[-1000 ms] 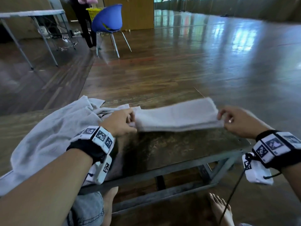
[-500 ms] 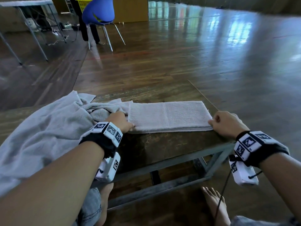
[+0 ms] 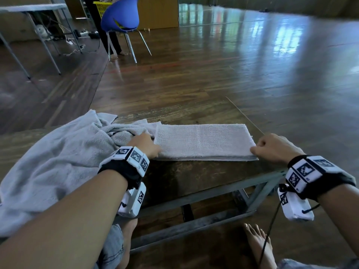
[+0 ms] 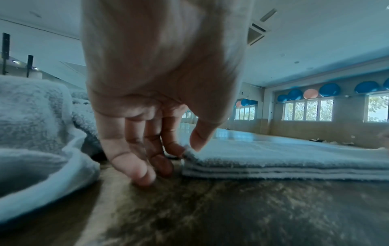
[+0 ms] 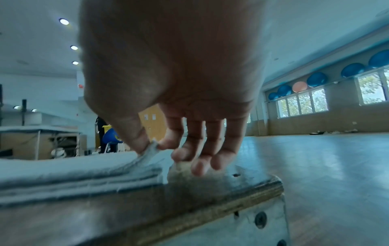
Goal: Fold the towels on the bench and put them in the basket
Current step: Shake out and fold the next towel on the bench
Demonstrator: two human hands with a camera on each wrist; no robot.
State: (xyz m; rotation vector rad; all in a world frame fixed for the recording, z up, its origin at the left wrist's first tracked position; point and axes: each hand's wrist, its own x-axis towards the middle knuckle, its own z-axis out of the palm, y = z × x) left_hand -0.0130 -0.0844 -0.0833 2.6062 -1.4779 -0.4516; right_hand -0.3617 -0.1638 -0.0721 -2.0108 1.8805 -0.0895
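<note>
Right hand (image 3: 272, 147) pinches the folded towel (image 3: 204, 140) by its near right corner, thumb against forefinger; left hand (image 3: 144, 144) lightly pinches the left corner. It lies flat on the bench (image 3: 194, 177). I fear an uneven lift would spill its stacked layers.

Pile (image 3: 58, 158): runs off the left edge in the head view and the left wrist view; I cannot count the towels in it.
Basket (image 3: 100, 8): far off and small, mostly behind the chair (image 3: 121, 18), cut by the top edge.
Bench (image 3: 194, 175): its left part is hidden under the pile and my forearm.
Left hand (image 3: 144, 144): fingertips hidden from above; whether my thumb grips the towel (image 3: 204, 140) corner or merely touches it, I cannot tell.
Right hand (image 3: 272, 147): fingertips tucked out of sight from above, blurred at the wrist.
Person (image 3: 110, 39): only the legs show.
Foot (image 3: 258, 247): cut by the bottom edge.
</note>
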